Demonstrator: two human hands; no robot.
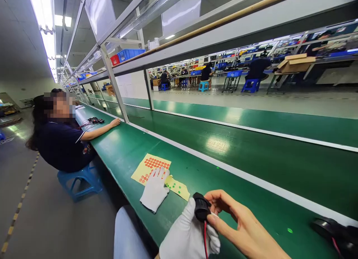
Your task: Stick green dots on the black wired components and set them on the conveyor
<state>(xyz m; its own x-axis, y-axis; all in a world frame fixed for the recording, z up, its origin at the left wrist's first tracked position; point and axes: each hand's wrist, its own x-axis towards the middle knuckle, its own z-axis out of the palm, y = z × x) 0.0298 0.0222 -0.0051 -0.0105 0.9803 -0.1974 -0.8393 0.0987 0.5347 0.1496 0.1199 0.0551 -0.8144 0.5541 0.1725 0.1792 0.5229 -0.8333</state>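
"Watching from my distant seat, I have the left hand (184, 233) low in my view, wearing a snug white glove (175, 240). What is it gripping?"

"A black part (201, 207). I see the gloved thumb along one side and the fingers closed around it, with a red wire (205, 236) hanging down over the palm."

"And the right hand (243, 225)?"

"Bare, and curled in against the part from the other side, thumb low, fingers higher. I cannot tell whether they pinch it or only rest there."

"What lies around them on the green bench (120, 151)?"

"Just beyond the left hand, off to its left, I have a loose glove (155, 192), its fingers over a pale yellow sheet (140, 169) of red stickers (156, 163). Between that and the black part is a yellow strip (184, 192) with green dots."

"And past the right hand?"

"Farther right, I see other black parts (342, 236) at the edge of view; a green spot (290, 230) lies between them and the hand."

"Company?"

"Well apart from both hands, ahead and left, a co-worker (58, 147) sits on a blue stool (79, 179), one arm across the bench."
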